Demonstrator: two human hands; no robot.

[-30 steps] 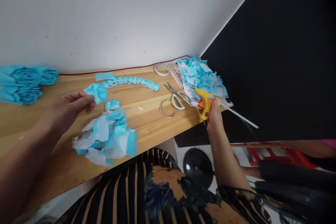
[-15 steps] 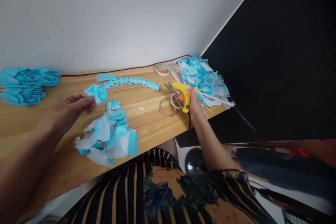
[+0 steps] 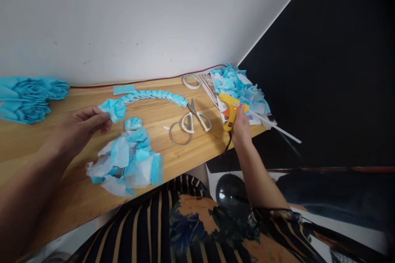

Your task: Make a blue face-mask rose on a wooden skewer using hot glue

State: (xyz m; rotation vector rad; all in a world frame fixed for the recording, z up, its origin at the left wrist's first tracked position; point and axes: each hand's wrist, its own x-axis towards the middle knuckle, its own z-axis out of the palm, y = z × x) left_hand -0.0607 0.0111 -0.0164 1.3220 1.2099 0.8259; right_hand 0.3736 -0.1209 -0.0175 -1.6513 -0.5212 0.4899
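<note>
My left hand [image 3: 94, 120] pinches a light-blue crepe paper petal [image 3: 113, 110] between thumb and fingers, above the left part of the table. A curved row of overlapping blue paper petals [image 3: 154, 95] runs rightward from beside it. In my right hand [image 3: 241, 125] is a yellow glue gun [image 3: 228, 109], its small light glowing and a long white glue stick [image 3: 277, 126] sticking out the back. Scissors [image 3: 193, 111] with cream handles lie spread on the wood, left of the glue gun. Their handles overlap a thin ring [image 3: 180, 133].
A heap of blue and white paper pieces [image 3: 129, 156] lies near the front edge. Finished-looking blue paper flowers [image 3: 27, 98] are at far left. A tape roll [image 3: 191, 81], thin sticks [image 3: 208, 87] and a pile of blue petals [image 3: 237, 84] sit at back right. A red cord [image 3: 148, 79] follows the wall.
My right hand has moved the glue gun to the right, away from the scissors. The scissors and ring have shifted left, the scissors now spread. My left hand stays put with the petal.
</note>
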